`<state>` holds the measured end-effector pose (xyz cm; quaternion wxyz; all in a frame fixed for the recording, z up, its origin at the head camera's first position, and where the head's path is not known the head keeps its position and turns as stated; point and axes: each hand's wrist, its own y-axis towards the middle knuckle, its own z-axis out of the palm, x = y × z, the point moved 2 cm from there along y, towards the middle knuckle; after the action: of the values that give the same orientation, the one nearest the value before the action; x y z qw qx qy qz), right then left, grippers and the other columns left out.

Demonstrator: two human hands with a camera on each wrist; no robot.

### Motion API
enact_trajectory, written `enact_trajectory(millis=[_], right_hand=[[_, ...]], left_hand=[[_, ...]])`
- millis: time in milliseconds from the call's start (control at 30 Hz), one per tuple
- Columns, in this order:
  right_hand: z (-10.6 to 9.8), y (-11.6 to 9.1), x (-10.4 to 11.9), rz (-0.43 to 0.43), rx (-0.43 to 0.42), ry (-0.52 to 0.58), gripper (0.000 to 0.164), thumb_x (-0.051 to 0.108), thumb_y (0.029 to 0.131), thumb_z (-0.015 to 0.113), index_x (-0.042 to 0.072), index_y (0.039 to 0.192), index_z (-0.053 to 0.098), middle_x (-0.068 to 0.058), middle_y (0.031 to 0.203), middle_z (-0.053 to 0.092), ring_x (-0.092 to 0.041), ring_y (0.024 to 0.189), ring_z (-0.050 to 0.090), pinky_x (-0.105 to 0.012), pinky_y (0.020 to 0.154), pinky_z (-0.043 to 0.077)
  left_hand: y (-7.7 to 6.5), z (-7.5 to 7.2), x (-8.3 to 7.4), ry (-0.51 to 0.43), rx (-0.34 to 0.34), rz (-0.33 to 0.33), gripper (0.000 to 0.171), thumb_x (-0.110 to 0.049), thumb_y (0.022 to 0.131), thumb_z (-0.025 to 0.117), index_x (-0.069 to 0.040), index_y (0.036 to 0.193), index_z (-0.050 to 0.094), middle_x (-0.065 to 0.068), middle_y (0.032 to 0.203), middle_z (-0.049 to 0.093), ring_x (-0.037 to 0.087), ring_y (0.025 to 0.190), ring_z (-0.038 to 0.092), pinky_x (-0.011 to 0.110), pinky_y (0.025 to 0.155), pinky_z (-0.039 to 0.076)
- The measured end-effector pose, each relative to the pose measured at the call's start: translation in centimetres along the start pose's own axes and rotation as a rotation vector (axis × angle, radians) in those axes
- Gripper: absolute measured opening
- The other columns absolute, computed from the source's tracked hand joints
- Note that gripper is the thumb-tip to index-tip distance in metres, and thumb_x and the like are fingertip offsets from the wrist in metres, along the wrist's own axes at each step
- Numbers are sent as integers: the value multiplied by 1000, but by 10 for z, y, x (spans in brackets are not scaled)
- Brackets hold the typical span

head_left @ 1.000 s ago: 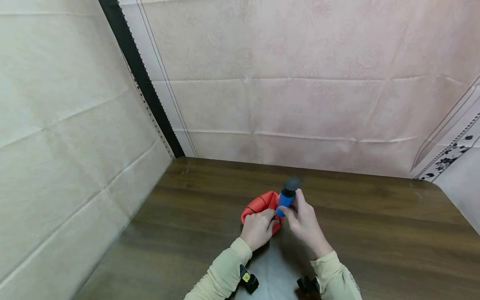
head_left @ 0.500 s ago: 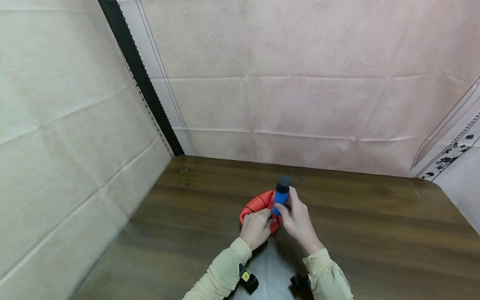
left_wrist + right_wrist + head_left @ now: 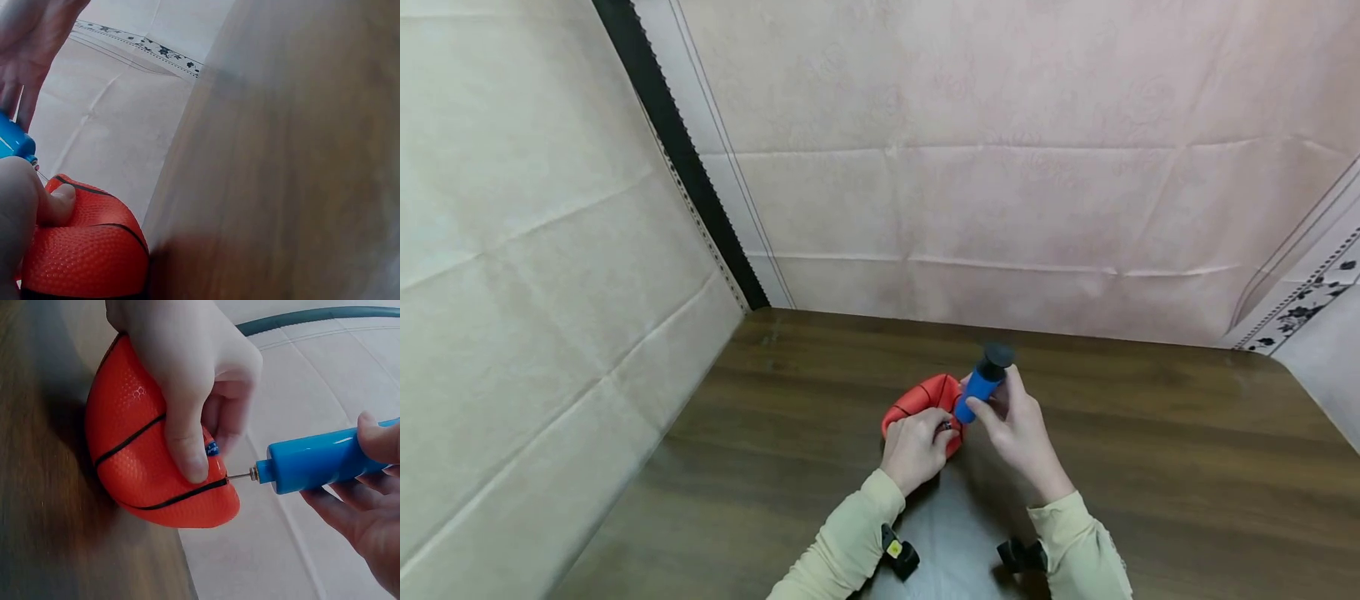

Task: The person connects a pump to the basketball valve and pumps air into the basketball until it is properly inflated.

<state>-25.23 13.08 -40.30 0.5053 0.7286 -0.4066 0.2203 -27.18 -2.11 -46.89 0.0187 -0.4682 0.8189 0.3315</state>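
Note:
A partly deflated red basketball (image 3: 925, 396) with black seams sits on the brown table, its side caved in. My left hand (image 3: 914, 450) grips it, the thumb (image 3: 186, 447) pressing on the ball's skin in the right wrist view. My right hand (image 3: 1021, 433) holds a blue ball pump (image 3: 325, 459) with a black end (image 3: 997, 355), tilted up and to the right in the head view. From the pump's tip a thin metal needle (image 3: 239, 477) reaches the ball beside a black seam; its point is hidden there. A small blue label (image 3: 212, 449) shows by the left thumb.
The wood-grain table (image 3: 1150, 417) spreads around both hands. Pale cloth walls (image 3: 1000, 208) stand behind it and on the left (image 3: 550, 292). Black wrist cameras (image 3: 901, 554) sit under both sleeves.
The pump and my right hand shifted slightly left with the pump more upright, then back right, tilting the pump rightward. My left hand and the ball stay nearly in place.

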Motion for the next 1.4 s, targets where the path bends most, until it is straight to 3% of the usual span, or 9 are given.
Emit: enact_trajectory(millis=[200,467,700,867,1133,1400], right_hand=[[0,1,1,14,5,16,49,-4,88,64,-1,130,39,-18,113,66,-38,106,67,-49,89,51],[13,0,-7,2,-23,-31,44,-8,86,65,-4,122,41,-29,117,64,-41,107,66,-50,88,51],[22,-3,-11,12,-64,14,43,-8,85,66,-4,120,43,-30,114,65,-42,105,67,-52,88,50],[27,-4,-16,35,-53,26,45,-8,86,65,-2,124,42,-29,117,64,-43,108,65,-52,89,49],[35,-9,-22,72,-35,28,44,-5,88,63,1,127,41,-25,116,65,-39,108,66,-49,89,50],[38,-9,-21,77,-35,23,46,-6,88,63,2,127,41,-25,118,64,-41,109,65,-50,90,50]], left_hand=[[4,-2,-1,-21,2,7,9,-25,89,71,-17,90,66,-6,76,66,5,58,56,16,59,48],[3,-2,0,-69,-8,4,9,-21,88,72,-15,94,70,-3,84,72,8,64,63,19,67,53],[1,-1,2,-99,-40,11,5,-15,87,72,-12,91,70,-1,80,72,8,64,62,18,65,50],[1,-1,3,-137,-44,-8,5,-12,87,72,-10,84,68,0,71,67,8,58,55,15,60,46],[-1,2,4,-175,-56,-16,6,-5,86,71,-9,82,68,1,69,67,6,57,55,14,62,47],[-2,-1,4,-157,-82,-8,7,-4,85,71,-8,81,67,1,64,65,7,53,52,15,59,46]])
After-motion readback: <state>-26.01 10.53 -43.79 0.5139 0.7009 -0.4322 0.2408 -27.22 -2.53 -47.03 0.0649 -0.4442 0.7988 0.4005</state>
